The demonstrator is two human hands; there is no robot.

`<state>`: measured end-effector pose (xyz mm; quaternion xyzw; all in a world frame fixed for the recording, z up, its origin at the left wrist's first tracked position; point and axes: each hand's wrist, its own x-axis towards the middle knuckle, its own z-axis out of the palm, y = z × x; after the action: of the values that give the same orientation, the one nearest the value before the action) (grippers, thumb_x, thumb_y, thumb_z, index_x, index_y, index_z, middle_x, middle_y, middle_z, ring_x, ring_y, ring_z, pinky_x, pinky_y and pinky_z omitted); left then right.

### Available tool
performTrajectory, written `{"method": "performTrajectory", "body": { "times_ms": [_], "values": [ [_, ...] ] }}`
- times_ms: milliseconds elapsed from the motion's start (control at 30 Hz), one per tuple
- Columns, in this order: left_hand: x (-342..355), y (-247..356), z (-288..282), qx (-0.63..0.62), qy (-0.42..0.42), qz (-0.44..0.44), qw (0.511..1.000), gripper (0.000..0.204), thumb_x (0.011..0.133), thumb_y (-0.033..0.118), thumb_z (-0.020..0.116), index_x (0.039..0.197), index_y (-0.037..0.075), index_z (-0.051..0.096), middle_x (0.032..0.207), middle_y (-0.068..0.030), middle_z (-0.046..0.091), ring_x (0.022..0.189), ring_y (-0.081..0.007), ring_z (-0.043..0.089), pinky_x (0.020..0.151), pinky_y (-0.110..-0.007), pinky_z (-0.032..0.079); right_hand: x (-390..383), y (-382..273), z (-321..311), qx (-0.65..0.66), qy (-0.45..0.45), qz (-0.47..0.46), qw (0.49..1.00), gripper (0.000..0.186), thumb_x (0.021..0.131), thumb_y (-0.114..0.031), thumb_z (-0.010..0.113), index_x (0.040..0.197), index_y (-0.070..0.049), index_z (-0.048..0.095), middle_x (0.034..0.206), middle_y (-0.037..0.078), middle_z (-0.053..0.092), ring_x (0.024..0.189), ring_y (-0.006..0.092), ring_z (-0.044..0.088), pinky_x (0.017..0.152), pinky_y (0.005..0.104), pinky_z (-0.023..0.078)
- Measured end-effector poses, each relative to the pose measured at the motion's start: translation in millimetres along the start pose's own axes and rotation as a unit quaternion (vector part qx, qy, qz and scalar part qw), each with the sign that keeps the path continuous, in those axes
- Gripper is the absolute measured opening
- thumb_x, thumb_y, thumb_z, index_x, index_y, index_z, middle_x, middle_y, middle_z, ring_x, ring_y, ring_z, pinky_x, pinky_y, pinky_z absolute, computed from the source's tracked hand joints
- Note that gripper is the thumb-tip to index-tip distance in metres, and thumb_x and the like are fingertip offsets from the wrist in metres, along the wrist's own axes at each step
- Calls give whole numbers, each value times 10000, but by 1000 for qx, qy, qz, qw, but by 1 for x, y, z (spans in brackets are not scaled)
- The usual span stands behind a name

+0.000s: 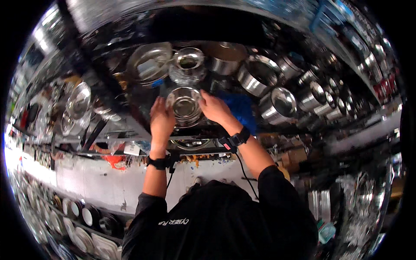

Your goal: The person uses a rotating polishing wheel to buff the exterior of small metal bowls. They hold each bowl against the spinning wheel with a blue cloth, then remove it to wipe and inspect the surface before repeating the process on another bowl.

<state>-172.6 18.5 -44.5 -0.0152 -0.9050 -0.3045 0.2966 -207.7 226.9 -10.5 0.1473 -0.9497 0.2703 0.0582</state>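
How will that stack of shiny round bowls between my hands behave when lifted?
The stack likely feels stiff, given its metallic shine. Its smooth surface may be slippery. Several visible rims suggest separate pieces that could shift if tilted.

I count two bare hands of my own, a left hand (162, 121) and a right hand (216, 109), two black wrist straps (158, 163) and two thin black cables (247, 175). There is one stack of round, shiny silver metal bowls (185, 104), one crumpled blue cloth (242, 110) and at least four round silver metal pots (269, 113); blur makes the bowls hard to number.
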Motion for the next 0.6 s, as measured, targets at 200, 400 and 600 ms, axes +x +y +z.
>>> {"method": "performTrajectory", "body": {
  "times_ms": [200,400,600],
  "values": [
    [-15,110,-36,-250,3,126,960,238,841,23,560,1070,-25,604,1094,-172,622,1028,-300,576,919,-366,430,-88,44,-50,247,-98,2,964,352,924,-332,548,1204,-126,604,884,151,673,729,266,630,665,347,492],
    [-85,202,73,-446,-481,113,746,98,841,23,619,925,-15,652,863,-111,657,806,-171,636,704,-284,494,-230,174,-68,357,-298,88,881,269,916,-273,551,999,-63,696,786,30,677,658,131,610,596,283,490],
    [-179,246,217,-366,-652,74,660,132,869,76,598,975,13,646,870,-78,667,800,-160,645,721,-272,503,-402,311,-28,443,11,432,786,253,870,-276,568,906,-46,666,723,54,665,528,110,563,486,264,462]
  ]
}}
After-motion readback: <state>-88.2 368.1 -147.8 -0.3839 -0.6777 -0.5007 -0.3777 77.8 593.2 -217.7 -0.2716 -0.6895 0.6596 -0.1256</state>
